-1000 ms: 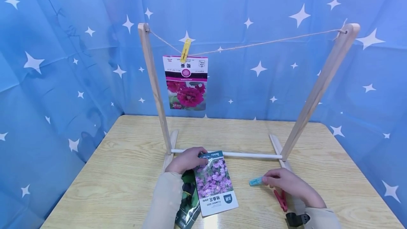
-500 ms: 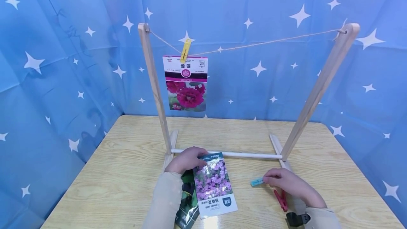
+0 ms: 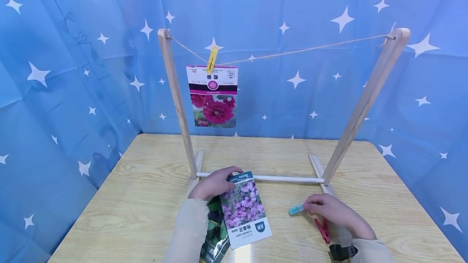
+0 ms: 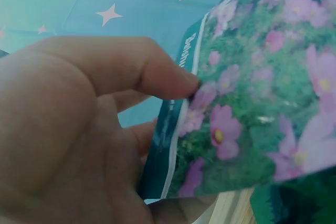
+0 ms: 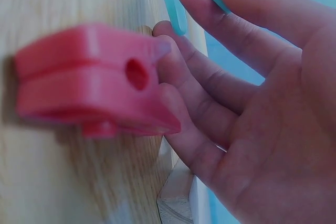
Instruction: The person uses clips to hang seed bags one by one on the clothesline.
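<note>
My left hand pinches a seed packet with purple flowers by its dark green end, thumb on the printed face and fingers behind. In the left wrist view the thumb presses on that end of the flowered packet. Under it on the table lies a darker green packet, partly covered. On the right, my right hand pinches a light blue clothespin between thumb and index finger by one end. Just beneath that hand is a red clothespin, large in the right wrist view beside the curled lower fingers.
A wooden frame, with left post and right post, stands across the table. A string spans the posts. From it hangs a hollyhock packet, held by a yellow clothespin. A low white bar joins the feet.
The purple-flowered packet has shifted slightly left in my left hand's grip. The light blue clothespin has moved a little to the right. The hanging packet stays in place.
</note>
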`<control>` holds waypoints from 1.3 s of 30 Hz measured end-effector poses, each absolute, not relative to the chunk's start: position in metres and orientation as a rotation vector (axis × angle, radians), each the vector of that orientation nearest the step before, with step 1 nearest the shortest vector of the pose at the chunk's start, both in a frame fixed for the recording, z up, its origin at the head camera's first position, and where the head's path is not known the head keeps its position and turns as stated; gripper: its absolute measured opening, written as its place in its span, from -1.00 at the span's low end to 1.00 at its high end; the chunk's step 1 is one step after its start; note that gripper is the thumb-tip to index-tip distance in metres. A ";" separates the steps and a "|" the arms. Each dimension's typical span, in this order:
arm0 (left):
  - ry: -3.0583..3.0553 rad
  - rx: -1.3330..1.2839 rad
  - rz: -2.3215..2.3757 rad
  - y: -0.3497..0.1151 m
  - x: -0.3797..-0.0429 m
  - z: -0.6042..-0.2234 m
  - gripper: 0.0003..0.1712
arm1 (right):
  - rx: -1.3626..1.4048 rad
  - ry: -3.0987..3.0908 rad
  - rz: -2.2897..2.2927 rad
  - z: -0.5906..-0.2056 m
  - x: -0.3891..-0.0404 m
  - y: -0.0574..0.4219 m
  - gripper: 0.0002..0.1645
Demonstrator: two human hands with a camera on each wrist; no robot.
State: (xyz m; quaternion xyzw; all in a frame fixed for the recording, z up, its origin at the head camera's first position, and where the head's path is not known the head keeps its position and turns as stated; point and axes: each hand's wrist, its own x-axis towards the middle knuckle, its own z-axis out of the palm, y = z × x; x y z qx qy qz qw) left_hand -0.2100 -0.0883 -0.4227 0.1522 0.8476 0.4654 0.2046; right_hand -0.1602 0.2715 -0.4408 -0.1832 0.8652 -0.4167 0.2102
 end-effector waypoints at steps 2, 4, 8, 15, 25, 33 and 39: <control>2.370 0.407 1.306 -0.088 -0.210 -0.423 -0.63 | -0.513 2.397 -1.164 -0.441 -0.160 0.272 -0.69; 2.390 0.399 1.309 -0.088 -0.211 -0.423 -0.73 | -0.515 2.389 -1.170 -0.441 -0.161 0.272 -0.69; 2.465 0.458 1.289 -0.089 -0.210 -0.419 -0.85 | -0.508 2.401 -1.161 -0.440 -0.161 0.273 -0.69; 2.464 0.494 1.358 -0.090 -0.210 -0.414 -0.90 | -0.501 2.411 -1.152 -0.441 -0.161 0.273 -0.69; 2.558 0.534 1.314 -0.090 -0.213 -0.413 -0.90 | -0.484 2.413 -1.148 -0.443 -0.160 0.274 -0.74; 2.588 0.523 1.323 -0.093 -0.212 -0.411 -0.79 | -0.492 2.411 -1.149 -0.442 -0.160 0.274 -0.74; 2.504 0.559 1.362 -0.093 -0.210 -0.409 -0.48 | -0.477 2.433 -1.137 -0.441 -0.160 0.275 -0.73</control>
